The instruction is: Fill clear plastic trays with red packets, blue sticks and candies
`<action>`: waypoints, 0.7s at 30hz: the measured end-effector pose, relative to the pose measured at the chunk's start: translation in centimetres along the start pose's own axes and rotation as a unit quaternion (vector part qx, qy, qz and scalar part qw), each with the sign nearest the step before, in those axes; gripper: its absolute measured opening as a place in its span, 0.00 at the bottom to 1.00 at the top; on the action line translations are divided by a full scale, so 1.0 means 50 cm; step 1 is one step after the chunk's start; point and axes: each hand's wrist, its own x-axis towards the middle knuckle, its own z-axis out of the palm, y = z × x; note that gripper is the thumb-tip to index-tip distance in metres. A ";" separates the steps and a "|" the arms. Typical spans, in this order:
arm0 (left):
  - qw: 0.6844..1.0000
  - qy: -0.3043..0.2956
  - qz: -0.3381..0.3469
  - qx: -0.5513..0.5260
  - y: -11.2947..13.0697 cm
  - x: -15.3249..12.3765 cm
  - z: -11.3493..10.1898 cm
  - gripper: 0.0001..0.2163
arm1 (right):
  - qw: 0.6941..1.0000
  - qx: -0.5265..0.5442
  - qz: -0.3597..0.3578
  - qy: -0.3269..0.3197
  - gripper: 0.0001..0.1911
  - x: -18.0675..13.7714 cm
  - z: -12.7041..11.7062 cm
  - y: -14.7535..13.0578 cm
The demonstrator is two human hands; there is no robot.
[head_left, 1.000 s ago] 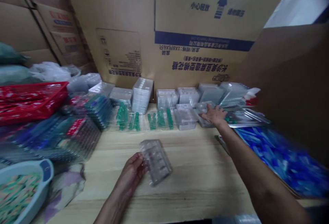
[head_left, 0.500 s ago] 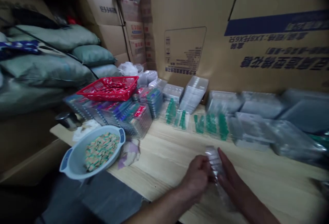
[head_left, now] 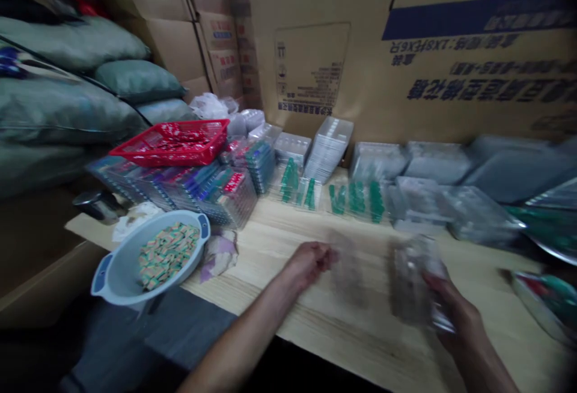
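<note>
Right hand point(head_left: 455, 312): gripping a clear plastic blister tray point(head_left: 417, 282), blurred
Left hand point(head_left: 311, 262): curled shut, nothing visible in it, above the wooden table point(head_left: 270, 243)
Just past the tray: green-filled clear packs point(head_left: 356, 198)
Left of left hand: pale blue basin point(head_left: 118, 264)

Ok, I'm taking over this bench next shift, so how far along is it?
Stacked clear plastic trays look done, along the back of the wooden bench. In hand: the right hand grips a blurred clear tray, with the left hand beside it. Seemingly left: green parts and a bowl of small packets.
</note>
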 end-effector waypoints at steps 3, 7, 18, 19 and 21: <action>0.995 0.069 0.025 0.066 0.000 0.020 -0.039 0.12 | 0.997 -0.016 0.058 0.055 0.53 -0.018 -0.017 -0.037; 0.969 0.161 0.150 0.115 0.009 -0.023 -0.026 0.13 | 0.993 -0.106 -0.029 0.041 0.48 -0.072 0.012 -0.080; 0.953 -0.103 -0.033 -0.281 0.000 -0.147 0.092 0.20 | 0.984 -0.034 -0.070 -0.159 0.46 -0.136 0.140 -0.090; 0.952 -0.107 -0.039 -0.285 0.000 -0.143 0.087 0.21 | 0.984 -0.020 -0.063 -0.165 0.47 -0.134 0.142 -0.088; 0.952 -0.107 -0.038 -0.283 0.002 -0.138 0.079 0.21 | 0.983 0.003 -0.056 -0.173 0.46 -0.133 0.147 -0.083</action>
